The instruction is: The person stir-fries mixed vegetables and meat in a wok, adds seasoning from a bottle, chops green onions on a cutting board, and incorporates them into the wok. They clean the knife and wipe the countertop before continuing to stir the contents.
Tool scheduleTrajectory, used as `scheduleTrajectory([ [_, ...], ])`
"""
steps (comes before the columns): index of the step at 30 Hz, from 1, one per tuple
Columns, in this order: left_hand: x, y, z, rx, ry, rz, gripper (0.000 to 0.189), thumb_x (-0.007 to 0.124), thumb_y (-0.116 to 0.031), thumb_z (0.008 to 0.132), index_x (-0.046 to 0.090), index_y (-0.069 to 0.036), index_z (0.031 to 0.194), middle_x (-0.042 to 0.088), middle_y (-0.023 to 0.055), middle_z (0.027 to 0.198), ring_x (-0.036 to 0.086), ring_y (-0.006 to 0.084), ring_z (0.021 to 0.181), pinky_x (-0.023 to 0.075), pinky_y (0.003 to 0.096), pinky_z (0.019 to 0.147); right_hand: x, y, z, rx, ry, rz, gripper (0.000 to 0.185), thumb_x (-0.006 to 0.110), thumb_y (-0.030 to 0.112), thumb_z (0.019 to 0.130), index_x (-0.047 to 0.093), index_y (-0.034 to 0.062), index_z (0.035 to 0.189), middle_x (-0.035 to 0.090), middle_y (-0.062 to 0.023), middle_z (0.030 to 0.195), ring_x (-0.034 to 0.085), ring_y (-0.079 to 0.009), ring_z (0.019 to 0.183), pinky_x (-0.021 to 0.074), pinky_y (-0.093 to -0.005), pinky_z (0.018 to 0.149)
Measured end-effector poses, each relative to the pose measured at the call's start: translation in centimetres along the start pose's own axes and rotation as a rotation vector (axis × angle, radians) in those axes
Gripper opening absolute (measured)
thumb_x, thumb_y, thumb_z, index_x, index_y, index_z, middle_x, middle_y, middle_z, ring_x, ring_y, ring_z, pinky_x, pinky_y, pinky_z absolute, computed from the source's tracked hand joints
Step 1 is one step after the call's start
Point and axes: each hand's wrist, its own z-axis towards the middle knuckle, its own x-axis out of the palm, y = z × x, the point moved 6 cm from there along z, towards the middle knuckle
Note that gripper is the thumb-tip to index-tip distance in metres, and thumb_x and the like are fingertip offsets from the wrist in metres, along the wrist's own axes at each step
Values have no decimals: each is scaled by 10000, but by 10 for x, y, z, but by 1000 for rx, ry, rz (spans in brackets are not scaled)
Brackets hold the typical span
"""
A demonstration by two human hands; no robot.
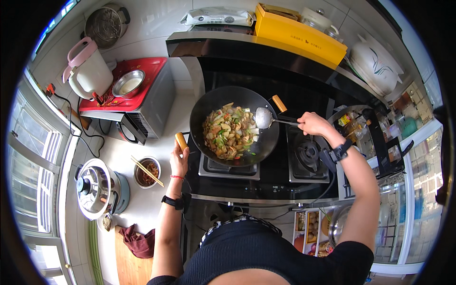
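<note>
A dark wok (235,92) sits over the left burner of the black glass gas hob (228,188). In it lies a heap of chopped vegetables and what looks like sliced meat (228,131). My left hand (179,162) grips the wok's left wooden handle (181,141). The opposite wooden handle (279,103) is free. My right hand (313,123) holds the metal shaft of a wok spatula (264,118); its blade is inside the wok, at the right edge of the food. The far end of the spatula is hidden behind my hand and arm.
Left on the counter are a metal bowl (136,176) with chopsticks (148,171) across it, a lidded electric pot (96,188) and a dark red cloth (139,242). A bare burner (307,153) lies under my right forearm. Bottles (351,124) stand in a rack at right.
</note>
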Motion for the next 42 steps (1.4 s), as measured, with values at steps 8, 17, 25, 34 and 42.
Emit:
scheduleTrajectory([
  [8,2,4,0,-18,-24,1,610,638,-238,910,405,2,1420,680,229,938,676,373,846,521,414,762,92,23,61,-138,250,668,415,641,168,913,594,23,1298,595,3,696,453,-39,502,343,-203,425],
  [17,1,0,-1,-13,-15,-13,614,627,-232,913,387,-1,1429,681,223,910,675,366,822,517,422,747,48,35,-11,-114,257,600,445,612,113,942,535,60,1376,573,-2,712,410,-30,502,309,-195,411],
  [25,-1,-3,-1,6,-7,-8,623,625,-222,918,372,3,1441,684,211,887,680,333,795,516,399,739,46,53,-46,-136,333,500,421,605,118,943,554,58,1356,606,-14,706,451,-45,518,370,-208,455],
  [34,-2,-6,0,17,-23,-79,606,616,-193,924,375,21,1437,645,148,802,601,208,709,495,341,721,62,94,-63,-458,-40,-136,423,644,59,871,584,27,1289,688,-194,954,673,-364,878,552,-439,791],
  [42,2,2,8,1,12,-120,607,600,-188,936,352,17,1451,645,128,807,594,181,732,492,329,737,25,103,-103,-499,-266,-416,448,632,27,820,628,118,1259,593,-90,827,664,-270,726,554,-368,623],
])
